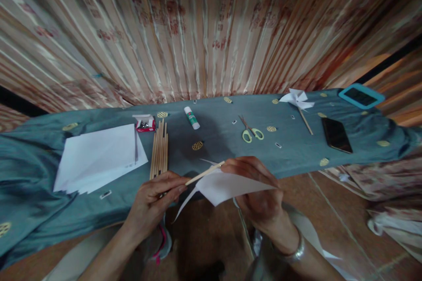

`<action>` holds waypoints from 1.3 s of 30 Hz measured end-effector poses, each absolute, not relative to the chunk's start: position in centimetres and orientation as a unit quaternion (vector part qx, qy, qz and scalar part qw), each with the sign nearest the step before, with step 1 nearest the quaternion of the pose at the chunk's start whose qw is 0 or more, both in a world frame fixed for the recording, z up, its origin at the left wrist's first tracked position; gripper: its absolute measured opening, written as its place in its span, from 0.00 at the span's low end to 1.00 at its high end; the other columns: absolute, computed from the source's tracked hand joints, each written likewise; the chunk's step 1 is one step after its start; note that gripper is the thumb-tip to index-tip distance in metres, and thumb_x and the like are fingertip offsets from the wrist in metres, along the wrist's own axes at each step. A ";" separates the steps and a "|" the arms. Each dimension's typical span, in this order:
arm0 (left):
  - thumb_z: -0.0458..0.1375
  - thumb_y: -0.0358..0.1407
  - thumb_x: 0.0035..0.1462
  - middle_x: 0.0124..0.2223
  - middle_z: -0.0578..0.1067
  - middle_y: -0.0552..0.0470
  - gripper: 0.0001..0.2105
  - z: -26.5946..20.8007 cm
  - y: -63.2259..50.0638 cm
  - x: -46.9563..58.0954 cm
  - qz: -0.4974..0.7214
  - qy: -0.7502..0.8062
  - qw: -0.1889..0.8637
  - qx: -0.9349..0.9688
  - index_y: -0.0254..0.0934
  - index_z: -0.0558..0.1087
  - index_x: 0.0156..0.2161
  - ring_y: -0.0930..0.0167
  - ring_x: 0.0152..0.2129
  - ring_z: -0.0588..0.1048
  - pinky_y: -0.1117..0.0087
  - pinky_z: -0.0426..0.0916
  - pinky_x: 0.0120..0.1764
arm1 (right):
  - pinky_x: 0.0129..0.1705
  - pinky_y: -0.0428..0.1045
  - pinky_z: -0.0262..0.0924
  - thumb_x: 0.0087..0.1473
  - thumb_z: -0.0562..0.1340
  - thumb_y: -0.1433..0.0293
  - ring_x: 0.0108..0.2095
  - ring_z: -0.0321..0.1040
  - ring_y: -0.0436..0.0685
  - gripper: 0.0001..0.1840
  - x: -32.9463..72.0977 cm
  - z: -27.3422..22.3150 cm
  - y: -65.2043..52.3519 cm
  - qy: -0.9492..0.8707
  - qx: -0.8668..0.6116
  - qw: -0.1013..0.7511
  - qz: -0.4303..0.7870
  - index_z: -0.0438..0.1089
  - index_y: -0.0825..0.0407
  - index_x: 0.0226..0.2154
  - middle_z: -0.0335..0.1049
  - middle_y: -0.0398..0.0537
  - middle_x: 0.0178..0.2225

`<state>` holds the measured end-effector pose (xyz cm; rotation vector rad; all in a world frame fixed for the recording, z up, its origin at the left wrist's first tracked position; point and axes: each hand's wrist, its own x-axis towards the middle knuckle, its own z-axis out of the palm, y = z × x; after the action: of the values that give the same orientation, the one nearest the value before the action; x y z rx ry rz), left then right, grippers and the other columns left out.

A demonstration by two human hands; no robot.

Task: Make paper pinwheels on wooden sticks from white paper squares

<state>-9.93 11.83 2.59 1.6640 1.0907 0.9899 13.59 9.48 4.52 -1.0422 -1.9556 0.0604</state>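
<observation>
My left hand (162, 196) pinches one end of a thin wooden stick (205, 173). Held in my right hand (259, 184) is a cut and folded white paper pinwheel (227, 186), its flaps sticking out to the left and right. The stick's far end meets my right fingertips, over the paper. Whether a pin joins stick and paper there I cannot tell. Both hands are raised just in front of the table's near edge.
On the cloth-covered table (217, 138) are white paper sheets (99, 156), a red box of pins (145, 124), several wooden sticks (160, 149), a glue stick (191, 117), scissors (251, 131), a finished pinwheel (297, 99), a phone (336, 135) and a blue-framed object (361, 96). A curtain (211, 30) hangs behind.
</observation>
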 end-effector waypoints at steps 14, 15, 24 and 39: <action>0.60 0.35 0.55 0.28 0.78 0.48 0.08 2.4 11.8 -10.1 0.410 0.444 0.406 0.686 0.41 0.82 0.35 0.72 0.23 0.74 0.76 0.68 0.25 | 0.43 0.55 0.70 0.56 0.55 0.76 0.43 0.72 0.59 0.17 13.6 4.7 9.4 -0.791 -0.403 0.460 0.028 0.68 0.51 0.48 0.76 0.53 0.40; 0.60 0.36 0.55 0.29 0.79 0.48 0.08 2.4 11.8 -10.1 0.408 0.447 0.405 0.685 0.42 0.82 0.35 0.72 0.24 0.74 0.76 0.68 0.25 | 0.43 0.55 0.70 0.56 0.55 0.76 0.43 0.72 0.60 0.17 13.6 4.7 9.4 -0.792 -0.401 0.459 0.026 0.68 0.51 0.48 0.76 0.53 0.40; 0.60 0.32 0.54 0.29 0.79 0.49 0.08 2.7 11.8 -10.0 0.419 0.439 0.394 0.690 0.43 0.82 0.36 0.72 0.25 0.76 0.76 0.69 0.27 | 0.43 0.54 0.70 0.52 0.56 0.80 0.41 0.72 0.58 0.21 13.4 4.6 9.5 -0.791 -0.412 0.453 0.020 0.69 0.51 0.47 0.77 0.51 0.39; 0.60 0.29 0.53 0.27 0.79 0.52 0.10 3.1 11.6 -9.9 0.424 0.424 0.364 0.713 0.44 0.82 0.37 0.73 0.23 0.77 0.78 0.70 0.26 | 0.41 0.55 0.70 0.55 0.57 0.76 0.40 0.72 0.58 0.15 13.4 4.0 9.8 -0.768 -0.423 0.474 0.084 0.72 0.50 0.44 0.77 0.50 0.39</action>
<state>-9.91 11.64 3.07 1.8344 1.0896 1.0897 13.37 9.82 4.05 -1.0348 -1.8779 0.2050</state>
